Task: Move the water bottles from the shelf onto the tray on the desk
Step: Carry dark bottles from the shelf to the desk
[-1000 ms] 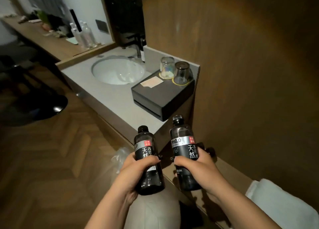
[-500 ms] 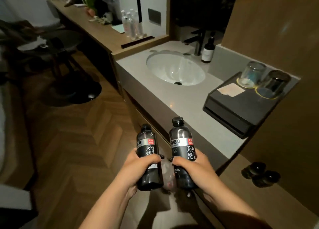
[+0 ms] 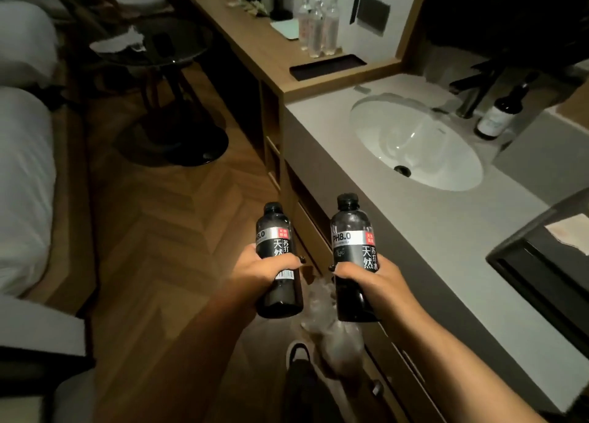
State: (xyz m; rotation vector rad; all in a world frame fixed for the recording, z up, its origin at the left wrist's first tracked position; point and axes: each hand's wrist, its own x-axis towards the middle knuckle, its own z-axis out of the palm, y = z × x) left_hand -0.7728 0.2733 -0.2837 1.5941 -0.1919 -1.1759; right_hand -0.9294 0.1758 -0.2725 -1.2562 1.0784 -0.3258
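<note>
Hands: two, both bare and low in the middle of the view, each wrapped around one bottle.
Dark bottles: two, black-capped, upright, apart from each other with a gap between them.
Left hand [image 3: 259, 271]: its fingers [image 3: 288, 260] are curled tight around the waist of the left dark bottle [image 3: 278, 263], thumb side hidden behind it.
Right hand [image 3: 371, 279]: its fingers [image 3: 345, 268] are closed around the lower half of the right dark bottle [image 3: 352, 257], whose label reads PH8.0.
Beds: white bedding [image 3: 24, 180] lies far left of the left hand's fingers.
Floor: herringbone wood floor [image 3: 165, 231] runs under and ahead of both hands.
Chair: one dark chair with a round base [image 3: 173, 142] stands well ahead and left of the fingers, beside the wooden counter.
Clear bottles: four clear bottles [image 3: 318, 24], clustered and upright, stand on the wooden counter [image 3: 255, 43] far ahead of the fingers.
Tray: one dark, shallow tray [image 3: 328, 66] lies on that counter just this side of the clear bottles, well apart from both held bottles.
Sink: one white basin [image 3: 414, 142] is set in the grey counter [image 3: 430, 231], ahead and right of the right hand's fingers.
Soap bottle: one dark soap bottle [image 3: 497, 116] stands beside the tap [image 3: 471, 94].
Black box: one black box [image 3: 548, 263] sits at the far right edge.
Plastic bag: a crumpled plastic bag [image 3: 331, 324] shows below the fingers, between the two forearms.
</note>
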